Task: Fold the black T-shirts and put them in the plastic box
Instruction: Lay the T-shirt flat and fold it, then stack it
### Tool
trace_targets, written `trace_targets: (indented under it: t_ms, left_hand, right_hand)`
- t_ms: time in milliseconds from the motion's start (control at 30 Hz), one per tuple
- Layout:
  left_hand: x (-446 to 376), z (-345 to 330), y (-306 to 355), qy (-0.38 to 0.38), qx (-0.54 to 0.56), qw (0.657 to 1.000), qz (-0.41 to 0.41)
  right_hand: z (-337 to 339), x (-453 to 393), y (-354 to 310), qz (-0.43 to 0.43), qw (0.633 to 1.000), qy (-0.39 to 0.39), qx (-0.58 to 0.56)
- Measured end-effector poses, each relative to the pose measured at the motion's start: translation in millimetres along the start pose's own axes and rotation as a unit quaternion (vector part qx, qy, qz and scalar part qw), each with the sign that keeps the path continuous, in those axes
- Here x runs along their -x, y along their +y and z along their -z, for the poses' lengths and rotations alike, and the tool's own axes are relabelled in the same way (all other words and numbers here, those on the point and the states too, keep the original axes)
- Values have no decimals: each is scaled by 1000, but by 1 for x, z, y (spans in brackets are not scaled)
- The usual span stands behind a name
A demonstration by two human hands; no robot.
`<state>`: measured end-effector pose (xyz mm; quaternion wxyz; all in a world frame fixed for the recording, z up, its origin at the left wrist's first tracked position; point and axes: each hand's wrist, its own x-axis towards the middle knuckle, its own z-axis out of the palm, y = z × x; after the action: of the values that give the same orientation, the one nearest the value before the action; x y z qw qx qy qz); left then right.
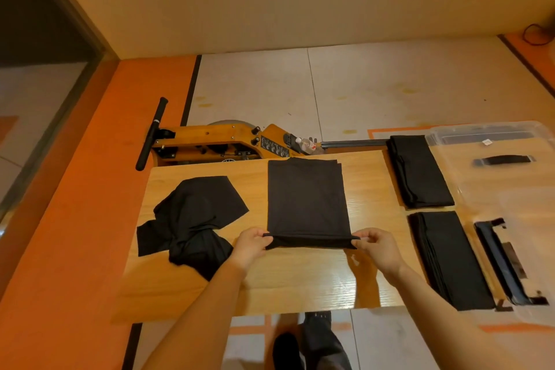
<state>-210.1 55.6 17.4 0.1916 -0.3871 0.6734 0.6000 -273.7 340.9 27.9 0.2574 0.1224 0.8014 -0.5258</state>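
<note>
- Left hand (250, 245): pinching the near left corner of the black T-shirt (307, 203), fingers curled round the hem.
- Right hand (377, 246): pinching the near right corner likewise; hands well apart, hem stretched taut between them and lifted off the table (300, 282), probably to carry the near edge over for a crosswise fold.
- Black T-shirt, centre: matte, limp knit, already narrowed to a long rectangle, sides straight, far end reaching the table's far edge.
- Table: pale wood-grain top, glossy, reflecting light near the hands.
- Crumpled black garment (192, 219), left, just beside the left hand: unfolded, rumpled heap, seemingly awaiting its turn.
- Folded shirt, near right (447, 258): flat narrow strip, layered edges visible.
- Folded shirt, far right (419, 170): same shape, lying beyond the first, apart from it.
- Plastic box (492, 135): clear, rigid, at the far right; holding no shirt yet, as far as can be told.
- Clear lid (510, 186) with black handle and clips: flat beside the folded strips.
- Wooden machine (219, 141), beyond the table: amber frame, black handle.
</note>
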Motion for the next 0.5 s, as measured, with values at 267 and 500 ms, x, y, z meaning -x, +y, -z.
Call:
trace_targets:
  t_ms: [267,500]
  left_hand:
    - [13,0,-31,-25,-49,998,14]
    - [18,2,-36,-48,-71,996,3]
  right_hand:
    - [-6,22,38,-40,999,14,24]
    - [-3,33,43,-8,992,-22,121]
